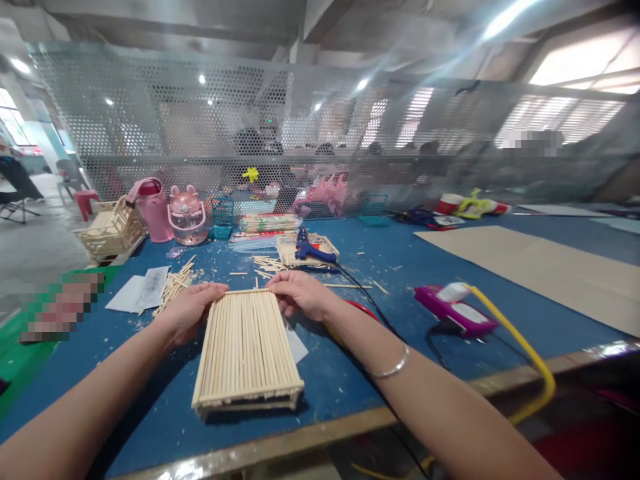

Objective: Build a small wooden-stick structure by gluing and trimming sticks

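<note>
A small box-like piece made of pale wooden sticks (245, 347), laid side by side as a panel, rests on the blue table in front of me. Its near end shows a dark gap below the top layer. My left hand (193, 310) grips its far left corner, with the fingers partly hidden by the panel. At the far right corner, my right hand (300, 293) pinches the edge between thumb and fingers. Just beyond the hands lie loose sticks (267, 267). A blue glue gun (313, 252) rests on a small stick frame (285, 253).
Cut sticks (175, 287) and white paper (133, 293) lie left. Behind stand a pink bottle (154, 217), a clear jug (187, 223) and stick bundles (270, 223). A purple device (457, 312) with a yellow cable and a cardboard sheet (540, 263) are right. A perforated screen (200, 120) closes the back.
</note>
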{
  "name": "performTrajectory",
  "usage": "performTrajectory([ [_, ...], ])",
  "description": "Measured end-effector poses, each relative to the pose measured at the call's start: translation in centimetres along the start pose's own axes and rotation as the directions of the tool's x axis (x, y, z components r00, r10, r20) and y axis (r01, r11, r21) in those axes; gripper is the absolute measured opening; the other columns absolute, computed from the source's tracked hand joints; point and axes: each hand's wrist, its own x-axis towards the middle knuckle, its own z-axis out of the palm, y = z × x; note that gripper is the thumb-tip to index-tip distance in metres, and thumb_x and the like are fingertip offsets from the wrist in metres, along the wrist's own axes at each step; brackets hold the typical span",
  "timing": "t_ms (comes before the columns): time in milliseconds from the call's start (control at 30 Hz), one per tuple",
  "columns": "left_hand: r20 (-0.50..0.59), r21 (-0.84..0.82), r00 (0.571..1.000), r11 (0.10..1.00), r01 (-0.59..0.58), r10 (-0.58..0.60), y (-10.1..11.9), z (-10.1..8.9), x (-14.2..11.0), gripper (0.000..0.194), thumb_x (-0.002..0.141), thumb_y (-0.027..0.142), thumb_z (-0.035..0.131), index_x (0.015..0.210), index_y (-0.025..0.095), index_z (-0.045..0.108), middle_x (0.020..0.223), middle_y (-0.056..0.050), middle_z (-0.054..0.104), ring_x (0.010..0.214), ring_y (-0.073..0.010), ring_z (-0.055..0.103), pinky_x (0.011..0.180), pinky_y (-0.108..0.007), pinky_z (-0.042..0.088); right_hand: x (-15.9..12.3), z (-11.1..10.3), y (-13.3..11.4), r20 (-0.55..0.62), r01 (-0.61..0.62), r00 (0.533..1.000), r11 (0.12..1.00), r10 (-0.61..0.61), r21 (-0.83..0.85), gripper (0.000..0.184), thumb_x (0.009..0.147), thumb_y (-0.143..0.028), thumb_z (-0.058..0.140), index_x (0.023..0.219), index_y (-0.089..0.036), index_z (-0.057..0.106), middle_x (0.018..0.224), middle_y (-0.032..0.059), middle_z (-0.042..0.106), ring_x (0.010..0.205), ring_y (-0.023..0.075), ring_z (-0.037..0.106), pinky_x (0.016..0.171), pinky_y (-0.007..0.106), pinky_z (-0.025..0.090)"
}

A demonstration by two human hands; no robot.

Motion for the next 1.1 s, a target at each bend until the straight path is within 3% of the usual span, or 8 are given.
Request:
performTrajectory([
  [267,-0.025,-0.025,0.993,0.993,-0.114,0.114,-0.2,0.2,0.5,0.028,0.054,0.021,0.071,0.079,0.015,0.059,0.063,0.000,0.066,0.052,-0.0110,0.057,0.051,-0.022,0.043,-0.1,0.1,0.3,0.021,-0.003,1.000,0.997,0.004,-0.074,0.013,0.082,-0.010,0.046,0.071,-0.016,0.051,0.044,-0.0037,0.060,0.036,0.0056,0.054,0.035,0.011,0.042],
  [700,0.052,-0.011,0.998,0.999,-0.043,0.043,-0.1,-0.5,0.9,0.030,0.055,0.020,0.072,0.082,0.016,0.060,0.062,0.000,0.065,0.049,-0.0125,0.058,0.047,-0.023,0.043,-0.4,0.2,-0.2,-0.005,0.017,1.000,0.983,-0.018,-0.182,0.014,0.080,-0.008,0.048,0.068,-0.015,0.052,0.045,-0.0045,0.060,0.037,0.0048,0.053,0.034,0.011,0.039],
  [833,0.057,0.020,0.996,0.998,-0.067,0.065,0.4,-0.9,0.6,0.025,0.063,0.028,0.070,0.085,0.017,0.063,0.074,-0.002,0.069,0.056,-0.0119,0.060,0.051,-0.021,0.044,-0.5,0.3,-0.4,-0.022,0.024,0.999,0.980,-0.029,-0.197,0.017,0.079,-0.007,0.048,0.066,-0.015,0.052,0.043,-0.0050,0.059,0.037,0.0049,0.053,0.034,0.011,0.040],
  [900,0.011,0.087,0.996,0.992,-0.088,0.088,0.8,-1.2,0.5,0.024,0.072,0.036,0.062,0.088,0.019,0.063,0.087,-0.003,0.069,0.054,-0.0098,0.059,0.050,-0.021,0.044,-0.5,0.3,-0.4,-0.015,0.030,0.999,0.978,-0.034,-0.205,0.017,0.080,-0.007,0.048,0.065,-0.015,0.053,0.044,-0.0047,0.059,0.037,0.0049,0.053,0.034,0.011,0.040],
  [967,-0.101,0.205,0.987,0.973,-0.104,0.127,1.2,-1.6,0.4,0.028,0.077,0.043,0.053,0.091,0.020,0.063,0.096,-0.003,0.068,0.046,-0.0078,0.055,0.046,-0.021,0.041,-0.5,0.3,-0.3,-0.008,0.036,0.999,0.977,-0.039,-0.212,0.017,0.080,-0.008,0.048,0.065,-0.016,0.053,0.044,-0.0048,0.059,0.037,0.0051,0.054,0.035,0.012,0.040],
  [1033,-0.202,0.342,0.958,0.931,-0.128,0.205,1.5,-2.0,0.5,0.031,0.077,0.045,0.052,0.088,0.018,0.063,0.093,-0.004,0.068,0.043,-0.0080,0.053,0.042,-0.021,0.037,-0.5,0.2,-0.3,-0.004,0.042,0.999,0.976,-0.044,-0.211,0.016,0.080,-0.009,0.050,0.065,-0.016,0.053,0.044,-0.0050,0.059,0.037,0.0053,0.054,0.035,0.012,0.041],
  [1100,-0.208,0.454,0.933,0.874,-0.174,0.293,1.5,-2.3,0.6,0.032,0.073,0.045,0.055,0.082,0.016,0.064,0.083,-0.005,0.068,0.046,-0.0100,0.053,0.041,-0.020,0.034,-0.5,0.2,-0.2,-0.005,0.048,0.999,0.977,-0.050,-0.209,0.015,0.079,-0.009,0.050,0.066,-0.016,0.053,0.045,-0.0051,0.059,0.037,0.0051,0.054,0.035,0.011,0.041],
])
